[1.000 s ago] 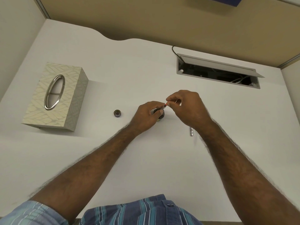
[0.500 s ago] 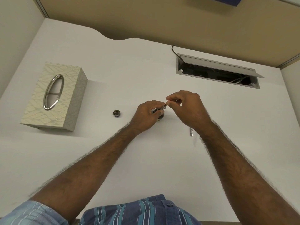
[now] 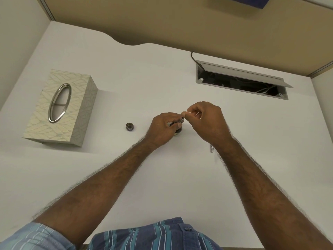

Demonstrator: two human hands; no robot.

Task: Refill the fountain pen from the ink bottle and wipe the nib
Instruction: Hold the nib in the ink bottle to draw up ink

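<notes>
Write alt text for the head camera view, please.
Two bare hands meet over a small ink bottle on a white desk, the right hand pinching a thin pen part above it. A bottle cap and tissue box sit left.

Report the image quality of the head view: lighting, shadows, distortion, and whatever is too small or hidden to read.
Head view: even, soft light; faint shadow beside the tissue box; wide-angle bending curves the desk edges; sharp overall, but the ink bottle is mostly hidden by the left hand, and the pen pinched by the right hand is too small to read.
</notes>
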